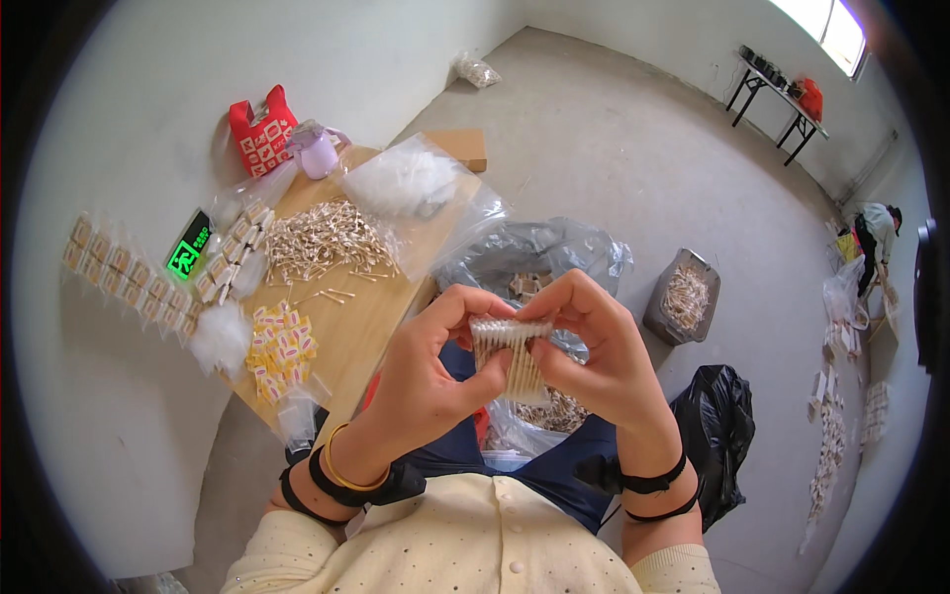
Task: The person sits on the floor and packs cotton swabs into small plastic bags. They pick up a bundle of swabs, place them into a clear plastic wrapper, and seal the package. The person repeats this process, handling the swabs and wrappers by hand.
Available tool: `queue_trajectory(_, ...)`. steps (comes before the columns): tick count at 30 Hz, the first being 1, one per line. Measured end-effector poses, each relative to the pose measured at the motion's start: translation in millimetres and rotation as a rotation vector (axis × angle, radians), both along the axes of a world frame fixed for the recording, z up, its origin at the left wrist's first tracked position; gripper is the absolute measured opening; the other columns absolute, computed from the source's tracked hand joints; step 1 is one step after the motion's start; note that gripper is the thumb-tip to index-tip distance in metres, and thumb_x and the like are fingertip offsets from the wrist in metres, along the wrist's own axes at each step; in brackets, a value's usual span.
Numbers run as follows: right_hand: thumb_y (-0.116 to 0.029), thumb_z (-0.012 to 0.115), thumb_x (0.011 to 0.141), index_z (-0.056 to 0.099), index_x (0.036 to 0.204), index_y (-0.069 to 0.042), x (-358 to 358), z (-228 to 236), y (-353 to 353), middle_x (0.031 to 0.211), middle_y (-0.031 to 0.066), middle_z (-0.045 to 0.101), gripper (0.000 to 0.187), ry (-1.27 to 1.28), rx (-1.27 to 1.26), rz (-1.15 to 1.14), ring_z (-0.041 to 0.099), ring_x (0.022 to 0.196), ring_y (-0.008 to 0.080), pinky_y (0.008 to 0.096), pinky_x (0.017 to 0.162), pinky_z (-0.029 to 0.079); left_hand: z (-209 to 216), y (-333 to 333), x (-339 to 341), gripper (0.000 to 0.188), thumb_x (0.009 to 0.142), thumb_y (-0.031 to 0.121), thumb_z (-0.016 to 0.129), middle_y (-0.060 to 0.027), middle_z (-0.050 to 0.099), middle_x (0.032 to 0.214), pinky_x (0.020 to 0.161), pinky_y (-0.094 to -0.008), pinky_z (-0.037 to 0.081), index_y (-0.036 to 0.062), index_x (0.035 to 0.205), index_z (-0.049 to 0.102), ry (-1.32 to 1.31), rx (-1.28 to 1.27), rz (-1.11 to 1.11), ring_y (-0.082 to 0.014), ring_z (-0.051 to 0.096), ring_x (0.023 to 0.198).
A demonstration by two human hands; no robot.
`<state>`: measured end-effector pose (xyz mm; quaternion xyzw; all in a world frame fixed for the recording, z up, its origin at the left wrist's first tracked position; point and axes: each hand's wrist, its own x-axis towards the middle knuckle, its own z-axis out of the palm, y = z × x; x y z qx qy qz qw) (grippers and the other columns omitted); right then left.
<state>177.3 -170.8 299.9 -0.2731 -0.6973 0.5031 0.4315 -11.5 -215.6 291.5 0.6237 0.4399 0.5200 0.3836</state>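
As fingers (572,289) curl, both hands (431,354) (600,342) pinch swabs (522,377).

Both hands (427,364) (596,348) pinch a bundle of cotton swabs (523,374).

Red bag (259,144) beside lilac jug (318,158); far folding table (817,126).

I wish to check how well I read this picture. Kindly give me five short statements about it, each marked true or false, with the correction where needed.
1. The left hand and the right hand both hold a row of cotton swabs. True.
2. A lilac jug stands beside the red bag. True.
3. The yellow packets are inside the red bag. False: they lie on the wooden table.
4. The gray bin stands on the wooden table. False: it is on the floor.
5. A black plastic bag lies on the floor. True.
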Motion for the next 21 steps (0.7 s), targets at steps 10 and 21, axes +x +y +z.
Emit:
queue_trajectory(10, -0.003, 0.065, 0.082, 0.06, 0.098, -0.002, -1, 1, 3, 0.094, 0.0045, 0.065, 0.017, 0.021, -0.048, 0.028, 0.062, 0.092, 0.0117, 0.0299, 0.087, 0.05, 12, 0, -4, 0.025, 0.079, 0.006, 0.067, -0.0085, 0.068, 0.085, 0.074, -0.0274, 0.051, 0.0004, 0.102, 0.064, 0.123, 0.026, 0.018, -0.013, 0.063, 0.077)
queue_trajectory(21, -0.004, 0.068, 0.08, 0.06, 0.095, -0.002, -4, 5, 0, 0.089, 0.0053, 0.065, 0.017, -0.014, 0.008, 0.016, 0.063, 0.086, 0.0128, 0.0305, 0.085, 0.051, 7, 1, -4, 0.022, 0.078, 0.003, 0.068, -0.0072, 0.067, 0.084, 0.069, -0.0251, 0.049, 0.0001, 0.099, 0.064, 0.079, 0.04, 0.016, -0.0107, 0.063, 0.074)
